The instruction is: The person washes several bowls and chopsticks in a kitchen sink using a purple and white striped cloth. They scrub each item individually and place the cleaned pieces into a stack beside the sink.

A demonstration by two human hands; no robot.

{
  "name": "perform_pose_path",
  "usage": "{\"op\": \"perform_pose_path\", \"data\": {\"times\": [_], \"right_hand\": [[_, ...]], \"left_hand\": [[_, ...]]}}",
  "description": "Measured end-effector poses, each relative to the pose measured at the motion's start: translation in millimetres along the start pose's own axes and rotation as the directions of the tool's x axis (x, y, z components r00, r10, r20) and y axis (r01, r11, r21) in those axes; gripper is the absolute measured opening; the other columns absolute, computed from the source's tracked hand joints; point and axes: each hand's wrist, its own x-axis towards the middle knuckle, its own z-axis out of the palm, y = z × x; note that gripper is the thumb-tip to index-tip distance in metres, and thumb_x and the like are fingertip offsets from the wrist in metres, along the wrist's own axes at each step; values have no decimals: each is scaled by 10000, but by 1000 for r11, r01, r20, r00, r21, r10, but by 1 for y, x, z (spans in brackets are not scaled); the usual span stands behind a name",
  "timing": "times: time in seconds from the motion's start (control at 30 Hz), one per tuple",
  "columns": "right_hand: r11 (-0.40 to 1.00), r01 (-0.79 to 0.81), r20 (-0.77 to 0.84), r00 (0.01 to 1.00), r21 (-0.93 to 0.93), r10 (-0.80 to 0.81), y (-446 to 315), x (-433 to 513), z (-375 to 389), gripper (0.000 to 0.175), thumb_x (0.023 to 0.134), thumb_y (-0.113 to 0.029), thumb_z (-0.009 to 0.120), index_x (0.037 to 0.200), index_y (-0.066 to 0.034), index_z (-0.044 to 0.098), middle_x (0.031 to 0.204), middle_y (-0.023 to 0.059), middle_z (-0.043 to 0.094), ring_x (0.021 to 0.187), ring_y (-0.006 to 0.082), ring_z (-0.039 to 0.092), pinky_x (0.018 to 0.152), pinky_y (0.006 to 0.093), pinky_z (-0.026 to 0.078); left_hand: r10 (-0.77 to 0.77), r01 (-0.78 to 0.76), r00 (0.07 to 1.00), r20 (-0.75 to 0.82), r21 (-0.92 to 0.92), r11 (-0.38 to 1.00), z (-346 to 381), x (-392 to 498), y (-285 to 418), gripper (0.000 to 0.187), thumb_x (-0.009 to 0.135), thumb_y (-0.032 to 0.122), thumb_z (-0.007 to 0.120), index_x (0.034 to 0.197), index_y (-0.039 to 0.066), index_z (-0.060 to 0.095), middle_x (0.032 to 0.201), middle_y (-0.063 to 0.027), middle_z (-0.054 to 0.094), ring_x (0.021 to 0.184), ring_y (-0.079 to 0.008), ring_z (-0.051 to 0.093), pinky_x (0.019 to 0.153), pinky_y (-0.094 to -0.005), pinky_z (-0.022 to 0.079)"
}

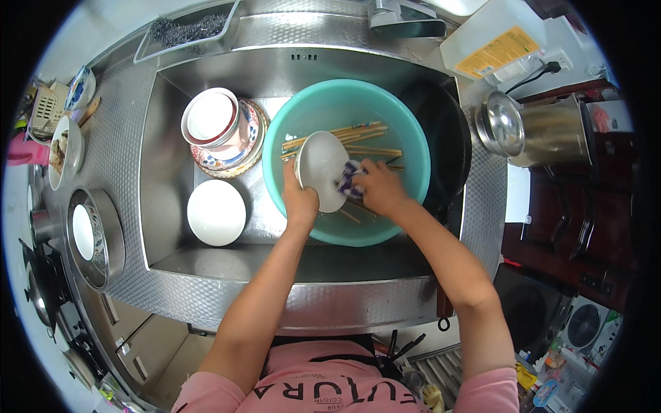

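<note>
A green plastic basin (346,235) with water and several wooden chopsticks (361,131) stands in the steel sink. Over it my left hand (300,199) grips a white bowl (323,165) by its left rim, tilted with the inside facing up. My right hand (381,187) holds a purple and white cloth or scrubber (351,179) against the bowl's right edge. To the left, stacked bowls (209,117) rest on patterned plates (255,124), and a white bowl or dish (216,212) lies on the sink floor.
A black wok (439,139) leans at the sink's right side. The faucet (408,23) and a clear tray of steel scrubbers (188,31) are behind the sink. Steel basins (111,242) stand on the left counter, a steel pot (555,131) and lid (505,124) on the right.
</note>
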Motion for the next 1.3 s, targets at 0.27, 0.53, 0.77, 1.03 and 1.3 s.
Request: {"op": "perform_pose_path", "data": {"times": [0.27, 0.53, 0.77, 1.03, 1.3], "right_hand": [[914, -385, -53, 923, -133, 381, -14, 13, 54, 396, 750, -30, 605, 1121, -169, 586, 1275, 160, 367, 1091, 444, 456, 853, 507, 480], [806, -361, -202, 845, 469, 496, 71, 23, 59, 358, 658, 34, 595, 979, -101, 682, 1134, 162, 536, 968, 353, 581, 834, 386, 476], [162, -197, 116, 905, 967, 409, -6, 4, -65, 453, 633, 38, 581, 1077, -36, 631, 964, 79, 611, 823, 169, 606, 676, 289, 501], [332, -229, -74, 712, 915, 698, -27, 36, 12, 496, 637, -131, 650, 1129, -95, 600, 1027, 140, 580, 996, 293, 554, 868, 367, 451], [353, -77, -4, 975, 932, 221, -44, 50, -10, 463, 626, -122, 652, 1079, -28, 647, 957, 139, 635, 844, 218, 612, 742, 298, 479]], "left_hand": [[-244, 247, 969, 35, -89, 965, -4, -1, 4, 684, 683, -124, 373, 1333, 82, 319, 1201, -214, 466, 1001, -394, 561, 722, -380, 530], [-490, 536, 837, 244, -183, 824, 1, -9, 45, 636, 703, -105, 324, 1310, 85, 309, 1194, -180, 482, 947, -348, 613, 505, -350, 569], [-425, 541, 820, 384, -280, 793, -7, -7, 38, 702, 686, -97, 358, 1360, 71, 258, 1213, -216, 466, 975, -379, 596, 625, -466, 592], [-411, 594, 780, 471, -353, 723, 1, -14, 44, 713, 643, -120, 391, 1329, 60, 313, 1174, -200, 480, 980, -377, 574, 660, -511, 589], [-362, 641, 734, 575, -410, 649, -6, -10, 37, 570, 657, -167, 415, 1209, -23, 415, 1096, -191, 529, 944, -386, 598, 702, -520, 585]]}}
